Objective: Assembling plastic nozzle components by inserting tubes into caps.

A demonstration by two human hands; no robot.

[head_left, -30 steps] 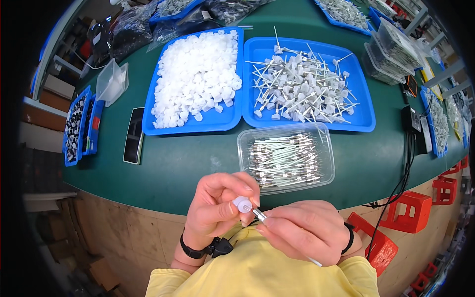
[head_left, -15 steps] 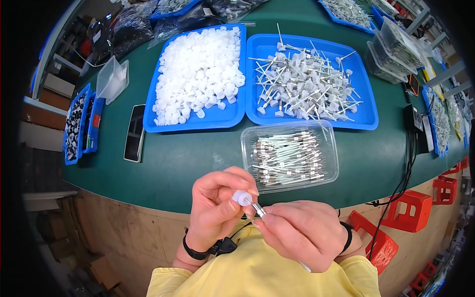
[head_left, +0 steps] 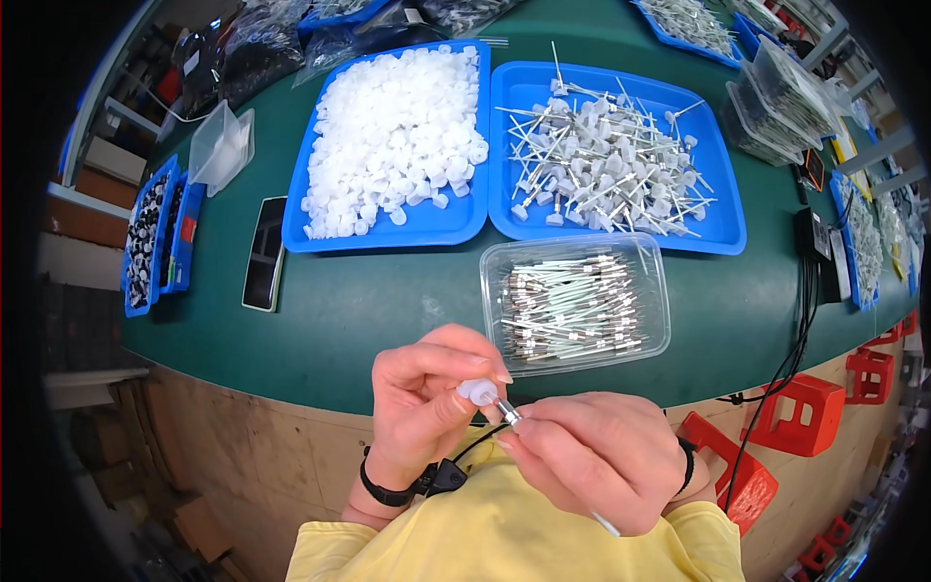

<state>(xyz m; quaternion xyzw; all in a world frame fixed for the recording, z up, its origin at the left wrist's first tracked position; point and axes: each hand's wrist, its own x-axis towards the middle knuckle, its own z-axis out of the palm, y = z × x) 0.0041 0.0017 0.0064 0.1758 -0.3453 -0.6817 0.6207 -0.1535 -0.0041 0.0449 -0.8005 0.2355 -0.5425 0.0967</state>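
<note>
My left hand [head_left: 419, 403] pinches a small translucent white plastic cap [head_left: 477, 392] between thumb and fingers. In my right hand [head_left: 599, 451] is a thin pale rod with a metal end fitting [head_left: 507, 412]; its tail pokes out below the fingers. The fitting's tip meets the cap's open side; how deep it sits inside I cannot tell. Both hands are just off the table's near edge. Beyond them stands a clear plastic box [head_left: 658, 335] of similar metal-tipped rods.
A blue tray [head_left: 427, 236] holds loose white caps. Beside it, another blue tray [head_left: 722, 218] carries capped rods. A phone [head_left: 264, 254] lies at left, near narrow blue bins [head_left: 145, 228]. Clear boxes [head_left: 776, 102] are stacked at right, with black cables [head_left: 803, 320] and red stools [head_left: 800, 415] below.
The cap has turned slightly in my left fingers and sits against the metal fitting. Both hands stay almost in place; the view has shifted a little.
</note>
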